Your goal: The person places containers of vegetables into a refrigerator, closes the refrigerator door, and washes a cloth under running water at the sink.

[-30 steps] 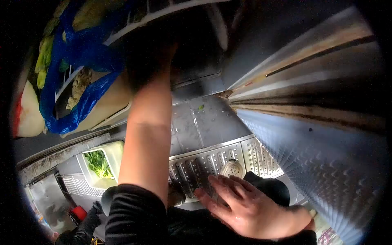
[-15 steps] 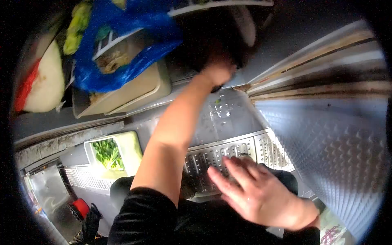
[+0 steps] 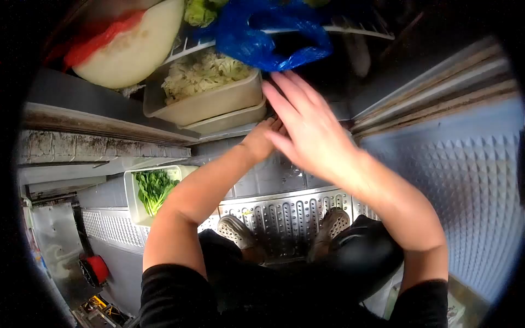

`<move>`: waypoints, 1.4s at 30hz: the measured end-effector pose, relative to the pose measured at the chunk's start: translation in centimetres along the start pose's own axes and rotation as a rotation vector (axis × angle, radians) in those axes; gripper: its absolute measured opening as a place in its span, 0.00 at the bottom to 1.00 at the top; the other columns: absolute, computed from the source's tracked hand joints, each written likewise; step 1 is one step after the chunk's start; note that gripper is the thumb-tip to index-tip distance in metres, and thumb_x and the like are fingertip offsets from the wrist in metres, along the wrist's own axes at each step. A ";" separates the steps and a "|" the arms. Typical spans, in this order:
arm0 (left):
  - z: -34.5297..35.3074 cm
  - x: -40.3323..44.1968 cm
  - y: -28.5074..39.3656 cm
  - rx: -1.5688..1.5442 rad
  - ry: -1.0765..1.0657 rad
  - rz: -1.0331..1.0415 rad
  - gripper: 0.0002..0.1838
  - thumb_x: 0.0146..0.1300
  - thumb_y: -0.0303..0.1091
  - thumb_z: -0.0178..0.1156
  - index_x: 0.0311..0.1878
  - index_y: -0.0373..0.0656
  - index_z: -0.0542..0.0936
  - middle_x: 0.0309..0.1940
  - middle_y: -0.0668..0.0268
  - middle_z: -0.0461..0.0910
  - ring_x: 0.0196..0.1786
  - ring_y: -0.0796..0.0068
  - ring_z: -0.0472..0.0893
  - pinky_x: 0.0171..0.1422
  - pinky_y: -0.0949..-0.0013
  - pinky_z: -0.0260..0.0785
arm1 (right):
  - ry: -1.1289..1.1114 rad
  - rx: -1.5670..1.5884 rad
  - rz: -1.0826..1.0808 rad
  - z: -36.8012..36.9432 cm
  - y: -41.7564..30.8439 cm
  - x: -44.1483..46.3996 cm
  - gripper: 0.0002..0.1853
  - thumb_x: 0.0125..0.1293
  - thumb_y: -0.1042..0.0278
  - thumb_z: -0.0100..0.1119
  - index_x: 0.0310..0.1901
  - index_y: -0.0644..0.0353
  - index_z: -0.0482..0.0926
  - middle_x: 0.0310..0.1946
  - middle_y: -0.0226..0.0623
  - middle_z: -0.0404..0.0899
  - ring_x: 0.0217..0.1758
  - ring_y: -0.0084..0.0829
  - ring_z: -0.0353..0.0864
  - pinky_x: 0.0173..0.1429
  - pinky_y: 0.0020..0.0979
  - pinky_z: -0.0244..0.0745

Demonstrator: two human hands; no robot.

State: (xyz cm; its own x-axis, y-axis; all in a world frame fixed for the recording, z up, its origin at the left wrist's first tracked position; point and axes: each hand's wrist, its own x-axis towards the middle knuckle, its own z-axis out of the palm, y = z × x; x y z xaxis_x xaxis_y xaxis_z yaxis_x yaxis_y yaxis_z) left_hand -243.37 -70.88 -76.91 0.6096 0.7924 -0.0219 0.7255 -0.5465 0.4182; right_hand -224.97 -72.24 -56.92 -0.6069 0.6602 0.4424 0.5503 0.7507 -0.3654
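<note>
My right hand (image 3: 311, 128) reaches forward with its fingers stretched out, the tips at the lower edge of a blue plastic bag (image 3: 246, 38) and beside a beige plastic bin (image 3: 219, 104). My left hand (image 3: 260, 140) is lower, at the right end of the stacked bins. Its fingers look bent; my right hand partly covers them, and whatever they grip is hidden. Pale chopped vegetable (image 3: 205, 79) fills the upper bin. Left of it lies a large cut piece of pale melon or gourd (image 3: 134, 46) with red plastic (image 3: 104, 38) on it.
A white wire shelf (image 3: 355, 31) crosses behind the bag. A ridged door panel (image 3: 459, 164) stands at the right. Below on the left, leafy greens (image 3: 155, 188) sit in a pale tub (image 3: 134, 202). My shoes (image 3: 236, 229) rest on a perforated metal grate (image 3: 281, 218).
My left hand has drawn back from the dark interior to the bins. My right hand has risen from above my lap. The blue bag no longer covers the chopped vegetable. The view has shifted.
</note>
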 end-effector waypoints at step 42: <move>-6.1 -2.0 3.8 -0.770 0.257 -0.669 0.43 0.56 0.26 0.63 0.77 0.31 0.63 0.48 0.49 0.84 0.39 0.66 0.83 0.46 0.64 0.77 | -0.082 -0.589 0.103 -5.2 4.8 -3.2 0.23 0.65 0.61 0.71 0.57 0.64 0.80 0.48 0.50 0.83 0.50 0.50 0.82 0.56 0.46 0.77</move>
State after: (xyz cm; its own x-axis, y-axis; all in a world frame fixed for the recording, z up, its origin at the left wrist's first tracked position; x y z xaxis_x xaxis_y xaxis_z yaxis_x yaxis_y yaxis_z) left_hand -243.79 -72.89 -69.77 0.0084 0.9519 -0.3062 0.4353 0.2722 0.8581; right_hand -217.39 -70.83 -55.85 -0.5635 0.7458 0.3554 0.8191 0.5604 0.1226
